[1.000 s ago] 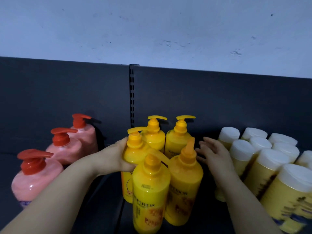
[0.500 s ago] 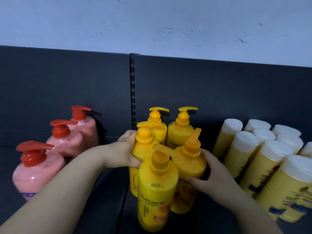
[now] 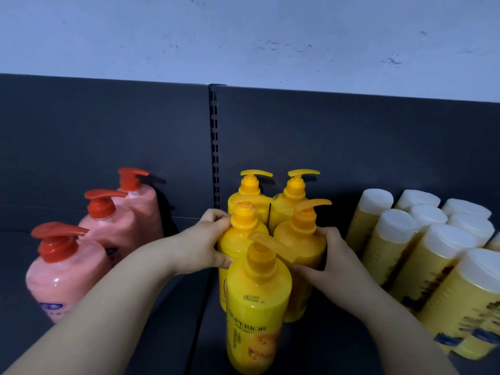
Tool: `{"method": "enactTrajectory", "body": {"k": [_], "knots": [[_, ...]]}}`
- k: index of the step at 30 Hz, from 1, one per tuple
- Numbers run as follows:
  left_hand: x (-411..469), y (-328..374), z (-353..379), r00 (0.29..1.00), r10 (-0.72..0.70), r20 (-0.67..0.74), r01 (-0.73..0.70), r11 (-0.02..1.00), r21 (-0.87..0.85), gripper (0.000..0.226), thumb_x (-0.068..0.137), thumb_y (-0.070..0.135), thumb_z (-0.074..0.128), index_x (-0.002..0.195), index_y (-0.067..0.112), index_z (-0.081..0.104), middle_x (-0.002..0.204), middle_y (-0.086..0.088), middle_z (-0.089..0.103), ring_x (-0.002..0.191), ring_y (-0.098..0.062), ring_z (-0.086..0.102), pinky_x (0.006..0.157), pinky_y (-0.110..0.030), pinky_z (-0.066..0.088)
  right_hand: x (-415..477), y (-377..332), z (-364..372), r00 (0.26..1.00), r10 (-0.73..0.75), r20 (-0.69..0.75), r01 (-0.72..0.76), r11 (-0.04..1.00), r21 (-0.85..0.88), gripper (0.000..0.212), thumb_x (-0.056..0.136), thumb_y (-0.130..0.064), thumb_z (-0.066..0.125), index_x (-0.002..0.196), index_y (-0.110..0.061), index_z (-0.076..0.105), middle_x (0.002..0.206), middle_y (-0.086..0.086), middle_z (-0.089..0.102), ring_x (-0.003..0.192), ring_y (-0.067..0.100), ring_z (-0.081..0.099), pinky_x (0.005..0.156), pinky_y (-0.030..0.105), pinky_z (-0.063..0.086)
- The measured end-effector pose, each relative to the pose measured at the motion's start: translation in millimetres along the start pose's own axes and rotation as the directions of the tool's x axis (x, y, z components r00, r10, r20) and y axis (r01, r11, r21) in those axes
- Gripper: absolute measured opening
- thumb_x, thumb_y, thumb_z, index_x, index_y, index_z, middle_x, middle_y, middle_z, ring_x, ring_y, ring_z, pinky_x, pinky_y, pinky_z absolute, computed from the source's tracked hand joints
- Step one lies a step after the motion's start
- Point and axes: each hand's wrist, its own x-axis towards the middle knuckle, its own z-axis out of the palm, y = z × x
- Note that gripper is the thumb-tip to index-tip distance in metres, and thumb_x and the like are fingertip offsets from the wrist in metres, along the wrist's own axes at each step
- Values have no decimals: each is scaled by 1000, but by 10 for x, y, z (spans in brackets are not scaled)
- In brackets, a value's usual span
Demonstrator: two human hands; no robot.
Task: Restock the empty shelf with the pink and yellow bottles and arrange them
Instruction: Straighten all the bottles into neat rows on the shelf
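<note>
Several yellow pump bottles stand clustered at the middle of the dark shelf (image 3: 151, 315). My left hand (image 3: 205, 242) grips the middle-left yellow bottle (image 3: 243, 239) from its left side. My right hand (image 3: 324, 258) grips the middle-right yellow bottle (image 3: 300, 244) from its right side. The front yellow bottle (image 3: 257, 307) stands between my wrists, untouched. Two more yellow bottles (image 3: 270, 201) stand behind against the back panel. Three pink bottles with red pumps (image 3: 67, 272) line up diagonally on the left.
Several yellow bottles with white caps (image 3: 438, 253) fill the shelf's right side, close to my right forearm. A slotted upright (image 3: 214, 147) divides the dark back panel. Bare shelf lies between the pink and yellow groups. A pale wall rises above.
My right hand went from hovering open beside the cluster to gripping the middle-right yellow bottle. My left hand kept its hold on the middle-left bottle. The view shifted slightly.
</note>
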Motion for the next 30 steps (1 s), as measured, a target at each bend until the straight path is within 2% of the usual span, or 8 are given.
{"method": "enactTrajectory", "body": {"k": [8, 11, 15, 17, 20, 23, 26, 30], "knots": [[7, 79, 97, 991, -32, -129, 42, 997, 69, 56, 77, 21, 76, 127, 14, 50, 126, 1, 30, 118, -16, 39, 102, -25, 38, 97, -36, 43, 998, -8, -56, 6, 999, -37, 78, 71, -39, 78, 132, -29, 31, 133, -4, 41, 119, 15, 44, 99, 37, 45], [-22, 118, 122, 985, -55, -162, 75, 989, 125, 55, 80, 21, 71, 128, 12, 45, 126, -1, 27, 115, -20, 41, 100, -28, 41, 84, -27, 50, 997, -11, -74, 10, 1000, -25, 79, 71, -38, 79, 133, -29, 32, 134, -4, 42, 120, 15, 44, 99, 36, 44], [-175, 197, 252, 962, -45, -270, 88, 985, 151, 77, 85, 28, 66, 148, 15, 23, 140, -3, 26, 123, -19, 40, 103, -20, 35, -45, 56, 98, 997, -23, -68, 22, 1000, -11, 80, 78, -29, 75, 142, -30, 27, 145, -5, 35, 132, 14, 35, 109, 34, 34], [-321, 226, 349, 924, 12, -382, 60, 983, 176, 75, 85, 28, 67, 148, 18, 26, 143, -4, 29, 127, -21, 39, 105, -22, 34, -193, 57, 152, 977, -99, -191, 83, 992, -94, 67, 83, -26, 70, 140, -27, 35, 148, -4, 31, 136, 13, 28, 112, 29, 26], [-537, 239, 415, 867, 134, -480, -37, 978, 206, 64, 81, 19, 71, 139, 19, 44, 136, -1, 44, 125, -19, 43, 105, -22, 32, -435, -68, 154, 860, -350, -371, 316, 937, -149, 38, 85, -34, 62, 121, -25, 56, 132, -9, 47, 126, 8, 41, 103, 20, 31], [-747, 309, 402, 910, 189, -368, -153, 980, 124, 67, 75, 27, 64, 138, 30, 41, 135, 16, 41, 127, 0, 37, 106, -8, 22, -581, -279, 121, 896, -410, -170, 414, 910, -9, 46, 79, -58, 49, 121, -40, 48, 128, -26, 41, 123, -9, 37, 100, 9, 32], [-845, 390, 437, 949, 195, -247, -201, 980, -1, 78, 69, 51, 65, 139, 33, 34, 140, 23, 32, 129, 10, 30, 106, -7, 22, -629, -364, 196, 916, -399, 40, 401, 914, -65, 75, 69, -71, 57, 135, -43, 31, 129, -32, 28, 123, -14, 26, 104, 14, 27], [-799, 445, 533, 916, 104, -387, -121, 992, -20, 79, 56, 47, 83, 126, 36, 47, 120, 22, 43, 111, 10, 43, 96, -6, 33, -629, -364, 235, 902, -431, -1, 422, 883, -207, 89, 66, -59, 71, 140, -29, 31, 122, -23, 26, 116, -9, 23, 98, 9, 19]]}}
